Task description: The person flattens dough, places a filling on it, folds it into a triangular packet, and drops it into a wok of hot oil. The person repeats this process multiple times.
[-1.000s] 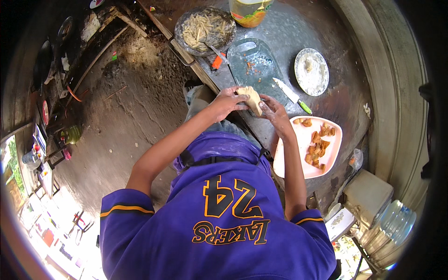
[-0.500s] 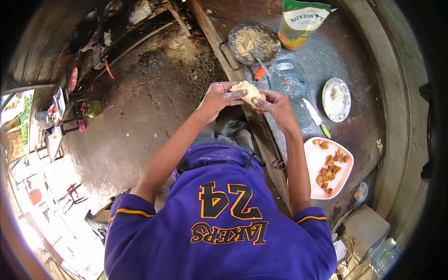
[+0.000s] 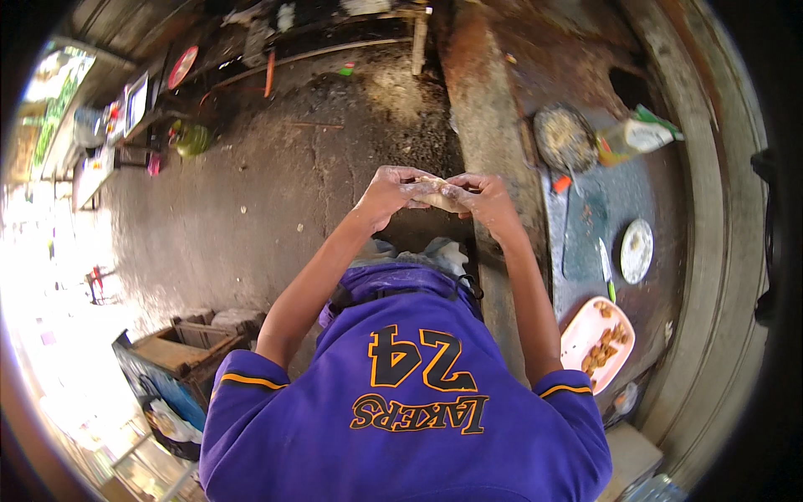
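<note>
Between my two hands is a pale piece of folded dough (image 3: pixel 437 199), held up in front of my waist. My left hand (image 3: pixel 391 194) pinches its left end, with fingers and thumb dusted in flour. The dough's right end is gripped by my right hand (image 3: pixel 487 199), also floury, its thumb pressing on the near side. Part of the dough is hidden under my fingers. To the right, on the worktop, a pink tray (image 3: pixel 577 339) carries several brown folded pieces. A knife (image 3: pixel 607 269) with a green handle lies beside a glass-like cutting board (image 3: pixel 583 234).
A white plate (image 3: pixel 636 251) dusted with flour sits right of the knife. Farther off are a dark pan (image 3: pixel 565 138) of pale shredded filling, an orange-handled utensil (image 3: pixel 561 183) and a green-topped pouch (image 3: pixel 640 136). A wooden beam (image 3: pixel 489 109) edges the worktop; a wooden crate (image 3: pixel 180 356) stands at left.
The view has turned left, so the worktop things appear farther right. My hands still hold the dough, which now shows more edge-on, with my fingers closer together along it.
</note>
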`<state>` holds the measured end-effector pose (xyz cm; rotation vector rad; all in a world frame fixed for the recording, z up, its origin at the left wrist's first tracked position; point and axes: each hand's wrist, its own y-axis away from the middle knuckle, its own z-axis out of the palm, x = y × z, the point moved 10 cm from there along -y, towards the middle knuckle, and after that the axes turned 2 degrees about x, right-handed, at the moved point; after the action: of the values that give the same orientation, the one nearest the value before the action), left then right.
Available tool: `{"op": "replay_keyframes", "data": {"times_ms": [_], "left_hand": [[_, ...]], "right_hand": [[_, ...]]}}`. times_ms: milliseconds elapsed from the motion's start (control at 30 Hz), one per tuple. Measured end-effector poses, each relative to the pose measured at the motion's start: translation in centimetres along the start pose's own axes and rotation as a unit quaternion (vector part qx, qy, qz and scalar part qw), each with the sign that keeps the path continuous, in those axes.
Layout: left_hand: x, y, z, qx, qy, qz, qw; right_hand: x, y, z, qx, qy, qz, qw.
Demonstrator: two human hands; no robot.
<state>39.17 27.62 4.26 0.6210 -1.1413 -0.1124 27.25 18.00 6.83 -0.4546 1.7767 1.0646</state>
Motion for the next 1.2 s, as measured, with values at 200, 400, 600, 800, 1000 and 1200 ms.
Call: {"op": "replay_keyframes", "data": {"times_ms": [200, 400, 600, 800, 1000, 1200], "left_hand": [[-0.4, 5.6, -14.0, 0.080, 0.110, 0.022, 0.990], [0.0, 9.0, -24.7, 0.163, 0.229, 0.039, 0.959], [0.6, 9.3, -32.0, 0.186, 0.355, 0.067, 0.914], [3.9, 7.3, -41.6, 0.187, 0.424, 0.111, 0.879], [11.0, 7.3, -53.9, 0.264, 0.338, 0.161, 0.889], [17.1, 6.2, -64.2, 0.289, 0.169, 0.150, 0.930]], "right_hand": [[-3.7, -5.5, 14.3, -0.114, 0.031, 0.024, 0.993], [-8.2, -9.5, 25.2, -0.210, -0.052, 0.004, 0.976], [-12.1, -15.5, 32.3, -0.260, -0.050, 0.029, 0.964], [-18.3, -24.2, 40.3, -0.300, 0.001, -0.088, 0.950], [-23.1, -33.9, 48.8, -0.349, -0.033, -0.042, 0.936], [-26.8, -41.2, 55.8, -0.382, -0.023, -0.019, 0.924]]}}
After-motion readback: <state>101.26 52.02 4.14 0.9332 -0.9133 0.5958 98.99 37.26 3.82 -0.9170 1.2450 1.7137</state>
